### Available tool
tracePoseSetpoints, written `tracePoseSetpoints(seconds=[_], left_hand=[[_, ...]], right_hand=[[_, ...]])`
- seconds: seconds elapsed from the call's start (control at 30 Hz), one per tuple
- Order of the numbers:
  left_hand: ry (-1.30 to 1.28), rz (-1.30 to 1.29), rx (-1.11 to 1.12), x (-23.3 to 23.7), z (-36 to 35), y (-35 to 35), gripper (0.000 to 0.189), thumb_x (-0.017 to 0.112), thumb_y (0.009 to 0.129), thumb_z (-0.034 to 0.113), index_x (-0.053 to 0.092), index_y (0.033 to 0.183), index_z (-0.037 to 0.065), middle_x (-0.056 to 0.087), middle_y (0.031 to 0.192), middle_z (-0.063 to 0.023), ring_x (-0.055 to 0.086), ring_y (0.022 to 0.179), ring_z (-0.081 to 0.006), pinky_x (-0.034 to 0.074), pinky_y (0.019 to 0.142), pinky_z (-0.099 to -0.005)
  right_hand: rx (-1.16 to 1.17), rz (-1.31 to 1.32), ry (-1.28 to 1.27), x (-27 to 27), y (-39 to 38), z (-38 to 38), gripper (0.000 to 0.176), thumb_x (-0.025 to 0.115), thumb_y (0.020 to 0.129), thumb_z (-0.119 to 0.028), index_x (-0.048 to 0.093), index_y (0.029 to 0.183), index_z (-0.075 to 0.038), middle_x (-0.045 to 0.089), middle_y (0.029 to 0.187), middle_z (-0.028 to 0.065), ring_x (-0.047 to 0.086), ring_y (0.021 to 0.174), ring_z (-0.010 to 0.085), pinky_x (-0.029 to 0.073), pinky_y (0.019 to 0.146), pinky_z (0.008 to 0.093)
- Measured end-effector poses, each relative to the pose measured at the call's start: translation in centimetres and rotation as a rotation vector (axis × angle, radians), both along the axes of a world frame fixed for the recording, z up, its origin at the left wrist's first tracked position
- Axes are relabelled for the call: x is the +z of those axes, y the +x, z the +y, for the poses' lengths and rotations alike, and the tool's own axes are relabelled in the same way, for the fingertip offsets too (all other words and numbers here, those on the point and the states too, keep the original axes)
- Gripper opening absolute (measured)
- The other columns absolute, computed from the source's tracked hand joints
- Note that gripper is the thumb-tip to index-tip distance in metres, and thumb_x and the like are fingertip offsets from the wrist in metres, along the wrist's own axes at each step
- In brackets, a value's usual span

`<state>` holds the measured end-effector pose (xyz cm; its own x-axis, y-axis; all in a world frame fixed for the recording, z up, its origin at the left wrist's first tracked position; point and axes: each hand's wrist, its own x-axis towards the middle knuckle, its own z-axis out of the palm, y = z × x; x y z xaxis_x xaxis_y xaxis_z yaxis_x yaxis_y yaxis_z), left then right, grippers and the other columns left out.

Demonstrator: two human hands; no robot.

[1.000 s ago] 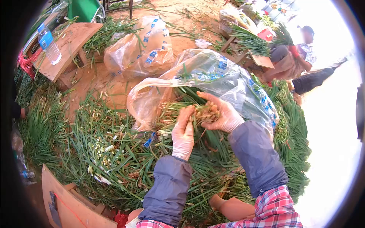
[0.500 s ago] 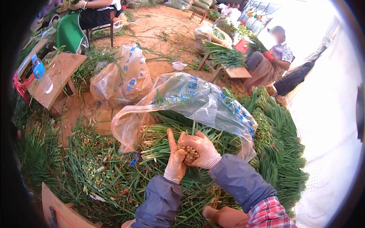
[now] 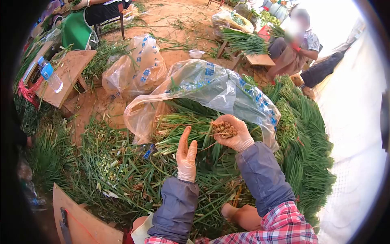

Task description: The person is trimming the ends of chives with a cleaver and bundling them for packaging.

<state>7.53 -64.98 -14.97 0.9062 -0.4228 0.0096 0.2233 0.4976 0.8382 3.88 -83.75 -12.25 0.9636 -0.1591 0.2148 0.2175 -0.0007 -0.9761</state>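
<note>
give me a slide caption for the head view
Gloved right hand grips a bunch of long green scallions by the roots; gloved left hand open alongside

Water bottle (image 3: 50,74) lies on the wooden surface (image 3: 71,67) at left, a crumpled plastic bag (image 3: 138,69) just beside, a person (image 3: 294,46) seated far back.

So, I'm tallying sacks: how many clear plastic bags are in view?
3: near bag over greens beyond the right hand, middle bag on the dirt behind it, far bag beside a seated person. More may be hidden.
</note>
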Motion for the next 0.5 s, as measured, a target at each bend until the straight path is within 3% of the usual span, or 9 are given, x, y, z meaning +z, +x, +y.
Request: tracePoseSetpoints(seconds=[0.17, 0.23, 0.33, 0.37, 0.43, 0.47, 0.5], left_hand=[[0.076, 0.034, 0.192, -0.8, 0.8, -1.5, 0.039, 0.049, 0.086, 0.002, 0.045, 0.125, 0.002, 0.045, 0.129, -0.0092, 0.041, 0.120, -0.0207, 0.034, 0.098, -0.0304], [0.300, -0.171, 0.190, -0.3, 1.1, -1.4, 0.042, 0.050, 0.083, 0.000, 0.045, 0.125, 0.004, 0.045, 0.128, -0.0105, 0.040, 0.121, -0.0240, 0.031, 0.100, -0.0332], [0.410, -0.610, 0.039, 1.9, 0.1, -1.7, 0.048, 0.050, 0.081, -0.001, 0.042, 0.129, 0.004, 0.041, 0.133, -0.0145, 0.035, 0.125, -0.0296, 0.023, 0.106, -0.0395], [0.456, -0.700, -0.092, 2.2, -0.5, -2.2, 0.048, 0.048, 0.084, 0.001, 0.038, 0.131, 0.003, 0.040, 0.134, -0.0147, 0.035, 0.126, -0.0277, 0.024, 0.105, -0.0361], [0.024, -0.192, -0.317, 1.8, -2.4, -4.7, 0.047, 0.044, 0.087, 0.002, 0.034, 0.134, 0.003, 0.040, 0.134, -0.0143, 0.035, 0.126, -0.0248, 0.026, 0.103, -0.0318], [0.052, -0.264, -0.316, 1.5, -2.5, -5.1, 0.047, 0.043, 0.088, 0.002, 0.033, 0.135, 0.003, 0.040, 0.134, -0.0139, 0.036, 0.126, -0.0228, 0.027, 0.102, -0.0301], [0.080, -0.334, -0.315, 1.4, -2.4, -5.3, 0.047, 0.042, 0.089, 0.003, 0.031, 0.136, 0.003, 0.041, 0.133, -0.0134, 0.037, 0.125, -0.0208, 0.028, 0.101, -0.0283]], right_hand=[[0.002, -0.019, 0.154, -0.4, -3.0, -0.6, 0.034, 0.051, 0.089, -0.031, 0.060, 0.105, -0.002, 0.059, 0.092, 0.0150, 0.054, 0.075, 0.0256, 0.045, 0.062, 0.0392], [-0.045, -0.041, 0.191, 0.4, -3.9, 0.1, 0.033, 0.050, 0.090, -0.030, 0.061, 0.105, -0.003, 0.060, 0.090, 0.0140, 0.054, 0.072, 0.0246, 0.045, 0.061, 0.0386], [0.251, 0.025, 0.815, 1.7, -4.3, 1.1, 0.031, 0.047, 0.092, -0.028, 0.059, 0.110, -0.006, 0.060, 0.096, 0.0107, 0.050, 0.065, 0.0217, 0.043, 0.058, 0.0369], [0.017, 0.158, 0.949, 2.3, -4.4, 1.8, 0.030, 0.046, 0.093, -0.028, 0.058, 0.112, -0.007, 0.060, 0.095, 0.0089, 0.047, 0.062, 0.0203, 0.041, 0.056, 0.0364], [-0.467, 0.421, 1.177, 5.3, -3.6, 4.8, 0.031, 0.046, 0.094, -0.027, 0.056, 0.117, -0.010, 0.059, 0.095, 0.0054, 0.041, 0.056, 0.0176, 0.037, 0.054, 0.0353], [-0.141, 0.230, 1.150, 3.4, -5.0, 3.7, 0.033, 0.047, 0.093, -0.027, 0.052, 0.122, -0.011, 0.058, 0.098, 0.0028, 0.038, 0.055, 0.0146, 0.033, 0.052, 0.0348], [-0.078, 0.222, 0.935, 3.4, -5.7, 3.5, 0.034, 0.048, 0.093, -0.028, 0.052, 0.122, -0.011, 0.058, 0.097, 0.0024, 0.038, 0.055, 0.0143, 0.032, 0.051, 0.0345]])
